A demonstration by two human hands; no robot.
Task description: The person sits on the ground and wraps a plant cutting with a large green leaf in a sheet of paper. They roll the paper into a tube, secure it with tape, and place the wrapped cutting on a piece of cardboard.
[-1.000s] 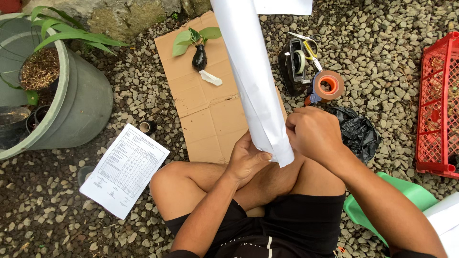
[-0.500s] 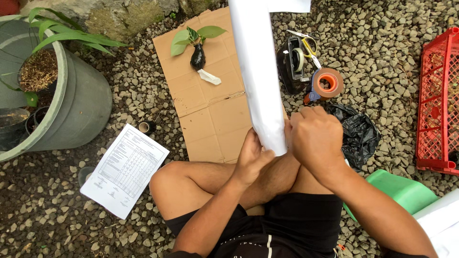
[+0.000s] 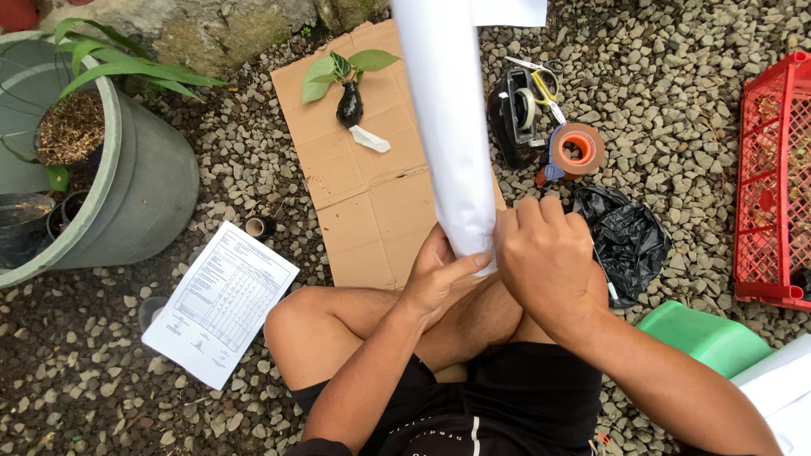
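I sit on gravel and hold a long roll of white paper (image 3: 448,127) upright in front of me. My left hand (image 3: 439,279) cups the roll's lower end from the left, thumb across it. Curled around the same end from the right is my right hand (image 3: 545,262). The roll stands over a flat sheet of brown cardboard (image 3: 363,194). On the cardboard's far end lies a small plant cutting (image 3: 346,80) with green leaves, its roots wrapped in black with a white tag.
A grey pot (image 3: 127,177) with plants stands at the left. A printed sheet (image 3: 221,302) lies on the gravel by my knee. A tape dispenser (image 3: 519,114), an orange tape roll (image 3: 577,149), a black plastic bag (image 3: 625,241), a red crate (image 3: 773,177) and a green object (image 3: 705,338) lie to the right.
The paper roll has swung more upright and shifted a little left. Both hands have stayed on its lower end, with the left thumb now across it.
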